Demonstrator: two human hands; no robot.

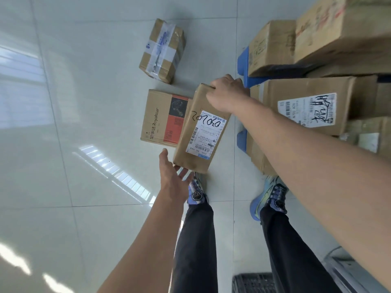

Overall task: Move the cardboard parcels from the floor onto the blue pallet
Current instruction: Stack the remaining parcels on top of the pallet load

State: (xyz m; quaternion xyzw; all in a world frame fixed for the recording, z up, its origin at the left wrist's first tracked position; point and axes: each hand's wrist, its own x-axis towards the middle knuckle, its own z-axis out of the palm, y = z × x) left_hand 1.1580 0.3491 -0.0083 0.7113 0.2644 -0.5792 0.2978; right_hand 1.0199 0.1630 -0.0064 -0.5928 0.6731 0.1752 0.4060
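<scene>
Tiled floor (84, 127) | lifting: right hand (225, 93) grips labelled parcel (201, 127) far edge, left hand (172, 176) spread beneath | next: onto blue pallet (243, 60)

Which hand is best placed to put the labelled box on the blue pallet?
Probably the right hand: it grips the far end of the labelled parcel, right beside the blue pallet. The left hand, fingers open, only touches its near corner.
</scene>
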